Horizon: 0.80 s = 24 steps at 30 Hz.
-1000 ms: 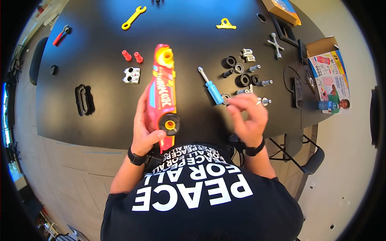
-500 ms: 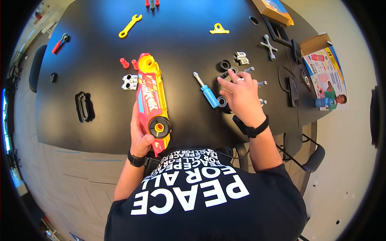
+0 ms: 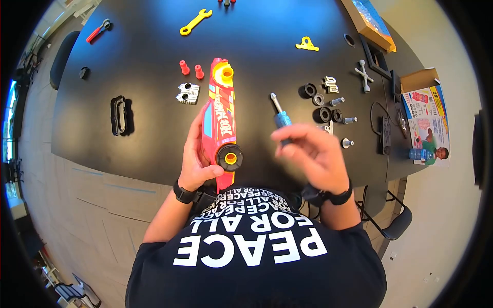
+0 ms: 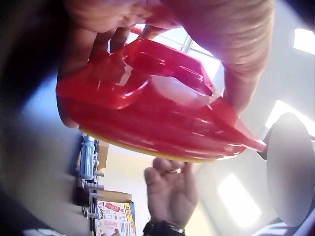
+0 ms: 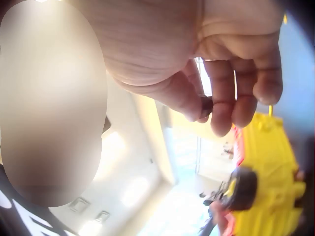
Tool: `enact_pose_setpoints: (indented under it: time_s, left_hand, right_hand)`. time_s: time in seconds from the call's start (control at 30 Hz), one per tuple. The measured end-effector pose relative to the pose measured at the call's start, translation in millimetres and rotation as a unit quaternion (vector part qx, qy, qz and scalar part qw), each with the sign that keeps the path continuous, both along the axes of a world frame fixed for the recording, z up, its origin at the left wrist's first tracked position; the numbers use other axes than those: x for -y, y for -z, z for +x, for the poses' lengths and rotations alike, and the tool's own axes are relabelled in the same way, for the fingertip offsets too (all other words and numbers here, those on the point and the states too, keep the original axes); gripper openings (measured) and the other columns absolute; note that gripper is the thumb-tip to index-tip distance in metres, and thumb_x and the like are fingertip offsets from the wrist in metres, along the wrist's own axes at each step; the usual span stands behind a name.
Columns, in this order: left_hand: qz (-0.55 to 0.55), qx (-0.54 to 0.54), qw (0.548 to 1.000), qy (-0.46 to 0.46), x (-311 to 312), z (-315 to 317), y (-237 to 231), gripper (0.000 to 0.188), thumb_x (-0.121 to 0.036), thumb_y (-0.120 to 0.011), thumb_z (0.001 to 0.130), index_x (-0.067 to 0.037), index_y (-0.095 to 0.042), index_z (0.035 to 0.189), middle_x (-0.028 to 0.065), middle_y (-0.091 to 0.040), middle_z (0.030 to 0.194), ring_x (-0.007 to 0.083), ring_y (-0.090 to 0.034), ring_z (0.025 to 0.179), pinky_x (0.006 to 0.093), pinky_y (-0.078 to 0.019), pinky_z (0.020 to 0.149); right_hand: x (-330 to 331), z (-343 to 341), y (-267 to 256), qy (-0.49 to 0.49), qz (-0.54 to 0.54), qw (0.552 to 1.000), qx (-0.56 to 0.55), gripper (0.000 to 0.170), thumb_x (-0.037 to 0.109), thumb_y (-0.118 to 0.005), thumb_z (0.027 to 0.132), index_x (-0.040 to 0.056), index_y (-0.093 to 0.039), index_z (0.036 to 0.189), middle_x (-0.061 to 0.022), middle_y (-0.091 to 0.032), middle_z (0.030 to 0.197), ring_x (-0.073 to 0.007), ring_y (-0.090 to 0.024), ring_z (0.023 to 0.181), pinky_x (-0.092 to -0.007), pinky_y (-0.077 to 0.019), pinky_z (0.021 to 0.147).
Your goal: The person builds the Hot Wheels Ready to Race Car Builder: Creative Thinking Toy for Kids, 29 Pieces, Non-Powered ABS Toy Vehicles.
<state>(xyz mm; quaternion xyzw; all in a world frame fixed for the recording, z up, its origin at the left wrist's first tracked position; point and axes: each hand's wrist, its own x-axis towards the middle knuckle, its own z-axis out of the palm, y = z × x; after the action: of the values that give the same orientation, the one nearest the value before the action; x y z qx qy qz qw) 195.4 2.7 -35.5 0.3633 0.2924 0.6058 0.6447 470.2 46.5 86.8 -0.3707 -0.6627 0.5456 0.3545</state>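
Note:
My left hand [image 3: 197, 161] grips a red and yellow toy car [image 3: 221, 113], held on its side over the table's near edge, thumb close by the black wheel [image 3: 229, 157]. A yellow hub without a wheel [image 3: 226, 75] shows at the car's far end. In the right wrist view, my right hand [image 5: 231, 59] pinches a small dark piece [image 5: 206, 105] between thumb and index finger; its exact kind I cannot tell. The car's yellow underside [image 5: 270, 162] is beyond those fingers. My right hand in the head view partly covers a blue screwdriver [image 3: 282, 119].
Right of the screwdriver lie black wheels [image 3: 322, 114], grey bolts [image 3: 349, 120] and a silver engine part [image 3: 330, 84]. Red pieces [image 3: 184, 67], a silver block [image 3: 188, 93] and a black frame [image 3: 118, 116] lie left. Farther off are a yellow wrench [image 3: 195, 22] and a lug wrench [image 3: 364, 76].
My right hand reached to the bolts and wheels, then came back toward the car with a small dark piece. The left hand keeps its hold on the car.

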Motion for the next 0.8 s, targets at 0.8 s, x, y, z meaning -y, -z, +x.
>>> enact_pose_setpoints:
  time_s: [0.8]
  left_hand:
    - [0.012,-0.038,0.999,-0.037,1,6,0,0.143,-0.049,-0.104,0.075,-0.002,-0.017,0.179,0.0158,-0.032,0.180,0.0270,-0.044,0.161,0.0442,-0.0419,0.129]
  right_hand:
    - [29,59,48,0.274,0.098,0.941,0.173,0.012,0.007,-0.084,0.101,-0.0004,-0.077,0.096,0.0039,-0.066,0.070,-0.0029,-0.053,0.060,-0.0226,-0.0407,0.055]
